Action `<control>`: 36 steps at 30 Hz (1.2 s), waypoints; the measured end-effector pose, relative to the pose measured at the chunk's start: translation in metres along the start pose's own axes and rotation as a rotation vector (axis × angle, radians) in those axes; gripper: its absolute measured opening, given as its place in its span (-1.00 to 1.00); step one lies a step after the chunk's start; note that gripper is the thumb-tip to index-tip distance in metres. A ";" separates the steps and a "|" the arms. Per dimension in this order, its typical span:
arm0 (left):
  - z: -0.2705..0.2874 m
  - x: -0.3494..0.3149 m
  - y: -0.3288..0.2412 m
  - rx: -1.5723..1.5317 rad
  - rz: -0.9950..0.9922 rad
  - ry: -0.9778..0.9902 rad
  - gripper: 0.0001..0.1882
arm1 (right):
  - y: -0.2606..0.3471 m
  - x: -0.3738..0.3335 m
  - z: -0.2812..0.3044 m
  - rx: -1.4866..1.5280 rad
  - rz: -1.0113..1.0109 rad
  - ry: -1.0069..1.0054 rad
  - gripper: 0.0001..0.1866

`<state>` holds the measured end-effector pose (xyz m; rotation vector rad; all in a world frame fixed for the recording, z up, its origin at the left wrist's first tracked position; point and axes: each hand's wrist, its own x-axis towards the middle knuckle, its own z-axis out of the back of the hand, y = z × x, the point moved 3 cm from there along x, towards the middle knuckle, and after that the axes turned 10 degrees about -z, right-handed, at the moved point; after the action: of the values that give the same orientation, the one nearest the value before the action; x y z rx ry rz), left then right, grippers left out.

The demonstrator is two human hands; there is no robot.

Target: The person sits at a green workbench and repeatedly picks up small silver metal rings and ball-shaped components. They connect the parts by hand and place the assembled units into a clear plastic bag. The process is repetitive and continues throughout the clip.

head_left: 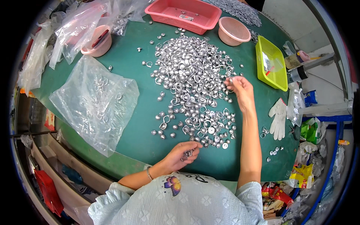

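Note:
A large heap of silver metal rings with rounded, ball-like tops (pixel 191 67) spreads over the green table. At its right side my right hand (pixel 242 92) has its fingertips pinched round a small silver ring (pixel 230 80). Close to my body, at the heap's near edge, my left hand (pixel 182 156) is curled round several silver rings (pixel 187 153), which show between its fingers. A thinner spread of loose rings and round pieces (pixel 208 125) lies between my two hands. How many rings sit in my left palm is hidden.
On the left lies a clear plastic bag (pixel 112 97) with several rings inside. Pink baskets (pixel 183 28) and a pink bowl (pixel 234 41) stand at the back. To the right are a green-yellow tray (pixel 260 63), a white glove (pixel 278 120) and a few loose pieces (pixel 275 150).

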<state>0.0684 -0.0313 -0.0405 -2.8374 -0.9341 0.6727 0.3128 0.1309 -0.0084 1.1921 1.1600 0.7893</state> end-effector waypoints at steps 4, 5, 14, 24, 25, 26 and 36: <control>-0.003 0.002 0.001 0.034 0.018 0.028 -0.78 | -0.005 -0.022 0.011 0.610 -0.361 0.037 -0.82; -0.004 0.002 0.001 0.046 0.015 0.022 -0.78 | -0.011 -0.016 0.022 0.474 -0.338 0.058 -0.83; -0.006 0.004 -0.002 0.063 0.002 0.007 -0.78 | 0.005 0.042 0.008 -1.062 0.372 -0.352 -0.83; -0.007 0.006 -0.002 0.057 0.011 -0.008 -0.80 | -0.001 0.042 0.022 -0.754 0.357 -0.234 -0.87; -0.004 0.003 -0.001 0.042 0.008 -0.013 -0.81 | -0.001 0.038 0.023 -0.538 0.290 -0.198 -0.85; -0.002 0.001 -0.001 0.041 -0.001 -0.017 -0.81 | -0.005 0.021 0.038 0.197 -0.092 0.071 -0.80; -0.014 0.001 0.004 0.066 0.023 -0.016 -0.83 | -0.012 -0.129 0.159 0.534 -0.141 -0.318 -0.84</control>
<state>0.0770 -0.0329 -0.0292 -2.7931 -0.8655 0.7158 0.4296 -0.0364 0.0072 1.5842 1.2043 0.1667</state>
